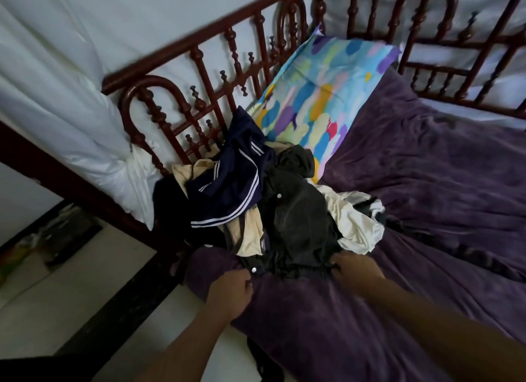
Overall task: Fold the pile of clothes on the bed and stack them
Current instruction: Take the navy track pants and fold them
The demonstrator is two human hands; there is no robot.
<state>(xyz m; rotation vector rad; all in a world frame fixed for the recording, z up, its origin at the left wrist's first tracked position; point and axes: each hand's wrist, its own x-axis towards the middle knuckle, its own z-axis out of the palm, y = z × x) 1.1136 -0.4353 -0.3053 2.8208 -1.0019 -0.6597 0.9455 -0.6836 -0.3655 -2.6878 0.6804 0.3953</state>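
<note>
Head view: pile point(227, 188) lies unsorted on the blanket point(427, 182), against the rail point(199, 60), pillow point(321, 97) at its 1 o'clock. Left hand point(230, 290) and right hand point(355, 270) both grip the jacket point(299, 219) hem at the pile's 6 o'clock. No folded stack visible. Judging by that, this is the first garment and all folding is left.

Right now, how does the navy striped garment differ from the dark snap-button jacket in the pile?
The navy garment has white stripes; the dark jacket is plain, with white snaps. The navy garment lies untouched farther back; the dark jacket lies nearer, its near edge gripped by the left hand and right hand. Both are crumpled and unfolded.
</note>
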